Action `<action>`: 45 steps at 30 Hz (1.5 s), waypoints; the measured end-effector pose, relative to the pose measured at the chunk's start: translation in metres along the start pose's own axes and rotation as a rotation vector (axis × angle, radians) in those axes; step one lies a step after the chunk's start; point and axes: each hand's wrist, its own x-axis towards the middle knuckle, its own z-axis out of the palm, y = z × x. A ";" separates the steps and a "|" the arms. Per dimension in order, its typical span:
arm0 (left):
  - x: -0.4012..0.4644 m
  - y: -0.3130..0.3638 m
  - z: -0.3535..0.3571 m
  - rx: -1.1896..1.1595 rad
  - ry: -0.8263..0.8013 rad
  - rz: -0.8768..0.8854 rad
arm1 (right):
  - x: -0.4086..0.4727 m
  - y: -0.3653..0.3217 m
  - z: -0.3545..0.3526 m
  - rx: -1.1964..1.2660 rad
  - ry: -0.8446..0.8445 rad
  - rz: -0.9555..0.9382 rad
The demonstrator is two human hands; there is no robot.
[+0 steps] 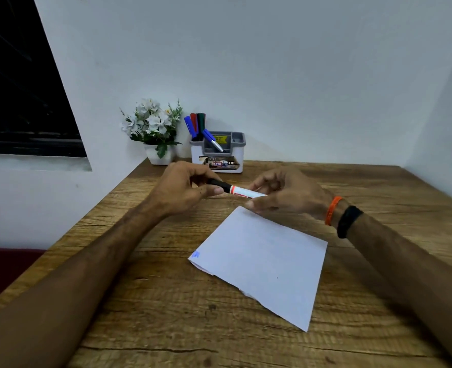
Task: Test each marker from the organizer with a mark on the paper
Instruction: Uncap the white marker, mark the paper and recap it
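Note:
A white marker with a black cap (237, 191) lies level between both hands above the table. My left hand (182, 189) grips the black cap end. My right hand (280, 192) holds the white barrel end. Below them lies a white paper (262, 261) with a small blue mark (196, 254) at its left corner. The white and grey organizer (219, 155) stands at the back by the wall. Blue, red and green markers (195, 123) stand in its left slot. Another blue marker (212, 139) leans tip-down in the middle slot.
A small white pot of white flowers (153, 128) stands left of the organizer. The wooden table (166, 314) meets the wall at the back and right. A dark window (20, 88) is at the left. My right wrist wears an orange band and a black band.

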 end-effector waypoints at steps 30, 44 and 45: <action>-0.015 0.027 0.020 -0.014 -0.176 0.238 | 0.003 0.001 0.043 0.598 0.042 -0.112; -0.017 0.024 0.020 0.031 -0.188 0.231 | 0.001 0.002 0.049 0.760 -0.014 -0.114; -0.017 0.024 0.020 0.027 -0.185 0.232 | 0.001 0.002 0.049 0.760 -0.014 -0.111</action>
